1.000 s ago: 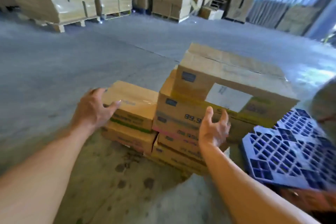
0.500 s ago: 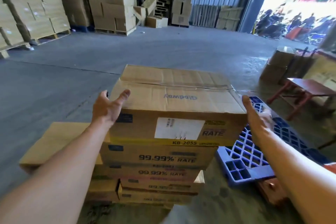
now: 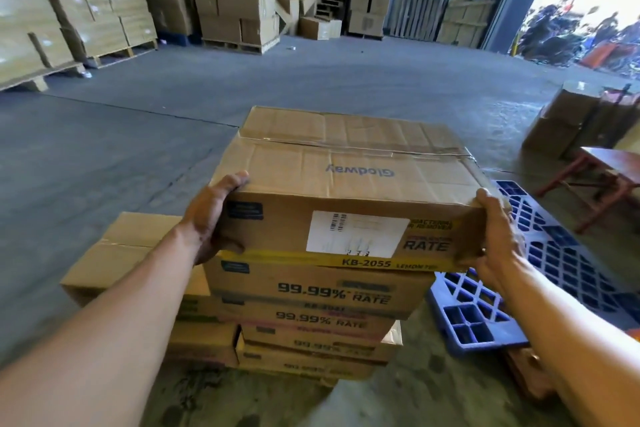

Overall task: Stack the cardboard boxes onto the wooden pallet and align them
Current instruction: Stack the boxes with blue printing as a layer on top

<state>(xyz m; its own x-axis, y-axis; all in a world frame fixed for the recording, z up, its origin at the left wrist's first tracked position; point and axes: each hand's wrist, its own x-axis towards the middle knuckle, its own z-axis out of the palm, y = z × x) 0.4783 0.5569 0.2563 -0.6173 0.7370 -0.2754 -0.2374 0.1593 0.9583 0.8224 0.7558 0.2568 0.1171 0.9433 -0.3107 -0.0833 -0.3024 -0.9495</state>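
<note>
A brown cardboard box (image 3: 346, 180) with a white label and a yellow stripe tops a stack of several similar boxes (image 3: 311, 319) on the floor. My left hand (image 3: 211, 218) grips its near left corner, thumb on the top edge and fingers curled under. My right hand (image 3: 495, 236) grips its near right corner the same way. A lower stack of boxes (image 3: 117, 253) sits to the left. No wooden pallet shows under the stack; a brown wooden piece (image 3: 526, 371) lies at the lower right.
A blue plastic pallet (image 3: 554, 270) lies on the floor right of the stack. Beyond it stand a red low table (image 3: 602, 180) and a carton (image 3: 561, 121). Wrapped loads on wooden pallets (image 3: 69, 21) line the far left and back. Open concrete floor (image 3: 173, 97) lies ahead.
Both hands have closed in from open, spread positions onto the top box's near corners and now grip it. The view has come closer to the stack.
</note>
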